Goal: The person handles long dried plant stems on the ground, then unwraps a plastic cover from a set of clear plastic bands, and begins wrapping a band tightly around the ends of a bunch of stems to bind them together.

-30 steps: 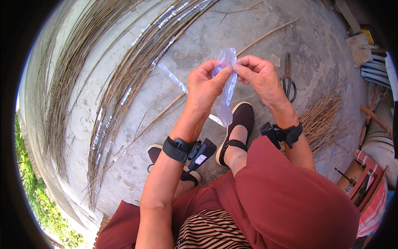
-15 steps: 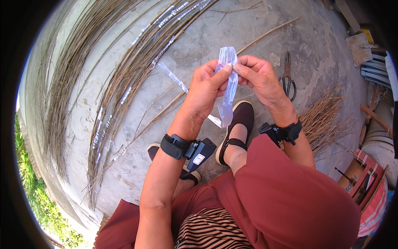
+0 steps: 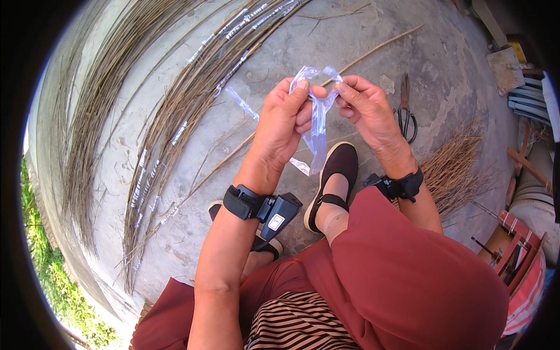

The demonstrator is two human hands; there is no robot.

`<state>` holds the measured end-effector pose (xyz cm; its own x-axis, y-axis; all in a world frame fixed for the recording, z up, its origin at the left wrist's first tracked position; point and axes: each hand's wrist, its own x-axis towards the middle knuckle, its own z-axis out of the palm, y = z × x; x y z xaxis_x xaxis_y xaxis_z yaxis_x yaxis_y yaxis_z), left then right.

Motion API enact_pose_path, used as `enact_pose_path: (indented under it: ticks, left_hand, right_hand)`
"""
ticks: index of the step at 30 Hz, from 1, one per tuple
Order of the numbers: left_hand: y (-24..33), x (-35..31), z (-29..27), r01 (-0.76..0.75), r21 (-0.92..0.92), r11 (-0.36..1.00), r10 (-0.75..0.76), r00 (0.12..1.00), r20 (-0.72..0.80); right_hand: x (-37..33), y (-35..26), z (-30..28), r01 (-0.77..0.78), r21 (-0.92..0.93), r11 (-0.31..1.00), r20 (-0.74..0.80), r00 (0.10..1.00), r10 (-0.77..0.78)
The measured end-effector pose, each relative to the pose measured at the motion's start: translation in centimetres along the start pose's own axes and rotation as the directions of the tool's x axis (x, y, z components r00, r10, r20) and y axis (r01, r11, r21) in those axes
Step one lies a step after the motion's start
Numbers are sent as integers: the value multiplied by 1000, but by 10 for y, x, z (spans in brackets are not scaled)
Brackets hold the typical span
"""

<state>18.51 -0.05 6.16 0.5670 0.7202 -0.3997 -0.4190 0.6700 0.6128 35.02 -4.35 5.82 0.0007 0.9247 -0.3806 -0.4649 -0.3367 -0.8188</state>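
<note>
Between my hands, above the floor, is a strip of clear plastic film [image 3: 319, 131]. My left hand [image 3: 287, 112] pinches one part of it between thumb and fingers. My right hand [image 3: 364, 104] grips another part at its upper right, a little apart from the left. The strip's middle hangs down toward my shoe. Behind my hands a long thin stick [image 3: 382, 44] lies slantwise on the floor. A narrow, shiny plastic strip [image 3: 240, 103] rests near it, left of my left hand.
Two long bundles of thin twigs, one plain [image 3: 96, 122] and one wrapped with plastic strips [image 3: 169, 119], lie at the left. To the right are scissors [image 3: 405, 108] and a heap of short twigs [image 3: 452, 169]. A wooden frame [image 3: 516, 251] stands at the far right.
The flat, upright film is now pulled out sideways and creased between my hands. My hands have moved slightly apart, the left one shifting a little leftward.
</note>
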Motion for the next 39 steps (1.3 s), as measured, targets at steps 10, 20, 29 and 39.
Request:
enact_pose_path:
  ticks: [10,20,29,39]
  left_hand:
    - [44,7,-53,-39,-35,999,32,985,-167]
    - [181,-6,-226,-224,-102,969,173,915,-364]
    - [330,-86,-409,-293,13,956,255,808,-530]
    - [313,-83,-343,-225,431,874,432,764,-479]
  right_hand:
    - [-8,-15,-56,-89,516,852,133,991,22]
    - [-79,-31,-241,202,499,843,-414,910,27]
    - [-182,-33,-384,342,221,913,-805,593,-27]
    - [-160,-28,-327,-219,-324,921,-926,274,-261]
